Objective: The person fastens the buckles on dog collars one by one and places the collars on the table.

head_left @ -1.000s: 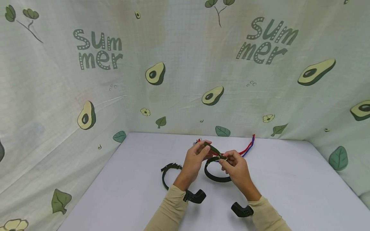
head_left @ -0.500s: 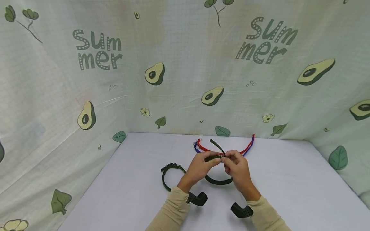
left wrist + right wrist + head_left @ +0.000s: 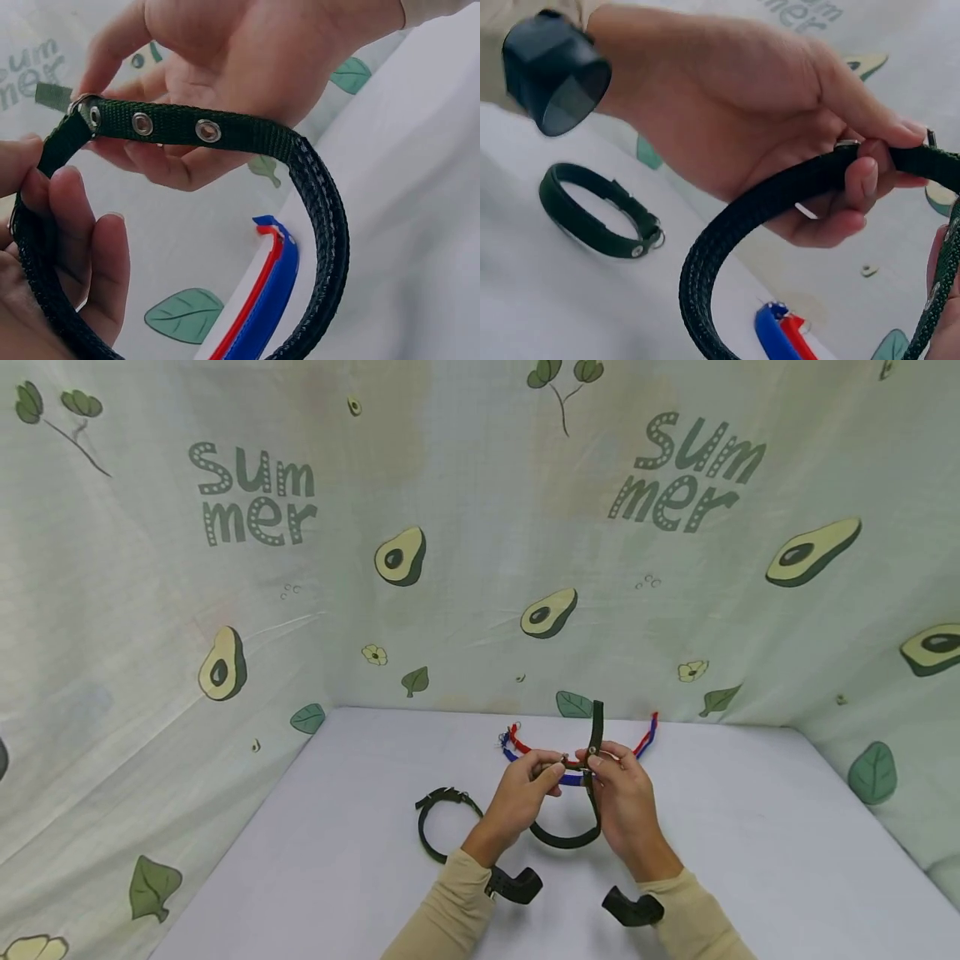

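In the head view both hands hold a dark green webbing collar [image 3: 566,842] above the table, its loop hanging below them. My left hand [image 3: 517,793] pinches the collar on the left side. My right hand [image 3: 626,802] pinches it where the strap crosses, and the strap end [image 3: 597,727] stands upright above those fingers. Metal eyelets [image 3: 142,124] line the strap in the left wrist view. There the strap passes through a metal ring [image 3: 81,103], with its tip beyond. Fingers partly hide the buckle area.
A second dark green collar [image 3: 427,827] lies looped on the white table [image 3: 337,860], left of the left hand. Behind the hands lie a red and a blue collar [image 3: 572,780], partly covered. A printed curtain [image 3: 465,610] hangs behind the table.
The strap end was in the left fingers, then slanted free up and left; now it stands upright above the right hand. The left hand dropped slightly, and the right hand turned.
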Demonstrator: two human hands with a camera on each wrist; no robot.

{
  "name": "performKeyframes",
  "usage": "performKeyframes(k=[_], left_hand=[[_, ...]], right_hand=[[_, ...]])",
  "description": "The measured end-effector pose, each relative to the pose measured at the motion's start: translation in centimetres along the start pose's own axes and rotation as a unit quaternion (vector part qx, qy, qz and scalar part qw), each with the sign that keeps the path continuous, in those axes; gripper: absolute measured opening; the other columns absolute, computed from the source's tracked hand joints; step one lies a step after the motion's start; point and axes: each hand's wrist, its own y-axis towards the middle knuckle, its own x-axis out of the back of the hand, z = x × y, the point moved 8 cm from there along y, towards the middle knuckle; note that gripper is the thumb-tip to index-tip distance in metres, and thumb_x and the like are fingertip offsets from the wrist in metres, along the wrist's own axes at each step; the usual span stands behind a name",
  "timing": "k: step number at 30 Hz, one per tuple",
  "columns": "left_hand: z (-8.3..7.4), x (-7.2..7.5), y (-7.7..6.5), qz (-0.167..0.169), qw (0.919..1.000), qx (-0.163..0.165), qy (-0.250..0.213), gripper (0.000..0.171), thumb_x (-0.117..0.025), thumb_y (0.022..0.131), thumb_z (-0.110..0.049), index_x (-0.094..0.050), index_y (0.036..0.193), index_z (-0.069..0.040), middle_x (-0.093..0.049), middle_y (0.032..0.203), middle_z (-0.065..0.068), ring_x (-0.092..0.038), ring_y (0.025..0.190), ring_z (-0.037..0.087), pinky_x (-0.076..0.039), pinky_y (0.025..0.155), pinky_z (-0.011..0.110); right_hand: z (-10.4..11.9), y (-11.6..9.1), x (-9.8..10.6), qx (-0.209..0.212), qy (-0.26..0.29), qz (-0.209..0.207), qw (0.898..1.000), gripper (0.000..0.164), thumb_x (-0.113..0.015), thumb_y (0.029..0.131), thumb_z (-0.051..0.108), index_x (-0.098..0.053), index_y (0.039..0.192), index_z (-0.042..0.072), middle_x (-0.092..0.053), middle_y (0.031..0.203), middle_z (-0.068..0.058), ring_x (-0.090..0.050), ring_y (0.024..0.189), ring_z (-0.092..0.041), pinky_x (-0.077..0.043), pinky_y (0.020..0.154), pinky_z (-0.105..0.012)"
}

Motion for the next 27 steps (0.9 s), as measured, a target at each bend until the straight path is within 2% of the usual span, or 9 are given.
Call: performKeyframes(k=[3, 5, 7, 10, 13, 16, 18, 21, 27], left_hand=[[0.1, 0.3, 0.1, -0.001, 0.9999, 0.003, -0.014, 0.030, -0.058, 0.104, -0.023, -0.061, 0.126, -0.003, -0.064, 0.098, 0.003, -0.063, 0.088, 0.019, -0.051, 0.089, 0.036], [0.1, 0.4, 0.2, 0.004, 0.9996, -0.001, -0.027, 0.030, -0.059, 0.103, -0.021, -0.060, 0.126, -0.001, -0.064, 0.100, 0.004, -0.062, 0.089, 0.022, -0.052, 0.088, 0.033], [0.1, 0.4, 0.4, 0.007, 0.9992, -0.004, -0.039, 0.030, -0.059, 0.103, -0.020, -0.059, 0.125, 0.001, -0.065, 0.102, 0.005, -0.062, 0.089, 0.024, -0.052, 0.088, 0.032], [0.0, 0.3, 0.5, 0.016, 0.9983, -0.010, -0.056, 0.030, -0.060, 0.102, -0.018, -0.058, 0.124, 0.003, -0.066, 0.105, 0.009, -0.062, 0.089, 0.025, -0.053, 0.087, 0.031], [-0.2, 0.3, 0.4, 0.020, 0.9975, -0.017, -0.066, 0.029, -0.060, 0.102, -0.017, -0.057, 0.123, 0.004, -0.066, 0.109, 0.014, -0.062, 0.088, 0.021, -0.053, 0.087, 0.030], [-0.4, 0.2, 0.3, 0.024, 0.9966, -0.028, -0.073, 0.029, -0.059, 0.103, -0.015, -0.056, 0.124, 0.004, -0.065, 0.112, 0.015, -0.061, 0.088, 0.017, -0.053, 0.087, 0.029], [-0.5, 0.2, 0.3, 0.027, 0.9960, -0.034, -0.078, 0.028, -0.059, 0.103, -0.014, -0.056, 0.124, 0.005, -0.065, 0.110, 0.012, -0.060, 0.088, 0.017, -0.053, 0.087, 0.028], [-0.6, 0.1, 0.2, 0.031, 0.9947, -0.040, -0.089, 0.028, -0.058, 0.103, -0.012, -0.055, 0.124, 0.005, -0.064, 0.107, 0.007, -0.060, 0.088, 0.017, -0.052, 0.086, 0.028], [-0.5, 0.1, 0.2, 0.034, 0.9937, -0.045, -0.097, 0.028, -0.058, 0.102, -0.011, -0.054, 0.124, 0.006, -0.064, 0.105, 0.006, -0.059, 0.088, 0.019, -0.052, 0.086, 0.028]], right_hand=[[0.3, 0.1, 0.1, 0.037, -0.026, 0.010, 0.999, 0.039, -0.055, 0.103, 0.006, -0.041, 0.139, 0.008, -0.067, 0.104, -0.002, -0.061, 0.109, -0.020, -0.042, 0.097, -0.031], [0.9, 0.1, 0.2, 0.085, -0.077, 0.013, 0.993, 0.050, -0.058, 0.100, 0.003, -0.041, 0.146, 0.010, -0.066, 0.102, -0.004, -0.063, 0.100, -0.018, -0.048, 0.091, -0.028], [1.7, 0.0, 0.2, 0.137, -0.135, 0.012, 0.981, 0.058, -0.061, 0.098, 0.000, -0.042, 0.151, 0.013, -0.064, 0.099, -0.008, -0.064, 0.092, -0.018, -0.052, 0.084, -0.025], [2.6, -0.3, 0.2, 0.195, -0.216, 0.000, 0.957, 0.064, -0.063, 0.096, -0.003, -0.044, 0.152, 0.020, -0.060, 0.097, -0.012, -0.062, 0.082, -0.015, -0.053, 0.076, -0.022], [3.2, -0.7, 0.0, 0.225, -0.248, -0.005, 0.942, 0.063, -0.063, 0.094, -0.007, -0.047, 0.151, 0.018, -0.059, 0.094, -0.015, -0.059, 0.077, -0.013, -0.052, 0.071, -0.019], [3.8, -1.1, -0.4, 0.251, -0.264, -0.011, 0.931, 0.056, -0.064, 0.092, -0.011, -0.055, 0.144, 0.008, -0.060, 0.091, -0.017, -0.058, 0.072, -0.011, -0.051, 0.068, -0.016], [4.4, -1.7, -0.8, 0.264, -0.263, -0.013, 0.928, 0.050, -0.064, 0.090, -0.013, -0.059, 0.137, 0.001, -0.061, 0.089, -0.018, -0.057, 0.071, -0.010, -0.050, 0.067, -0.016], [5.1, -2.3, -1.3, 0.271, -0.256, -0.016, 0.928, 0.041, -0.063, 0.089, -0.016, -0.064, 0.128, -0.005, -0.062, 0.090, -0.020, -0.059, 0.074, -0.009, -0.051, 0.068, -0.015], [4.6, -2.2, -1.0, 0.263, -0.253, -0.020, 0.931, 0.033, -0.061, 0.090, -0.017, -0.068, 0.119, -0.002, -0.064, 0.094, -0.018, -0.061, 0.079, -0.011, -0.053, 0.074, -0.016]])
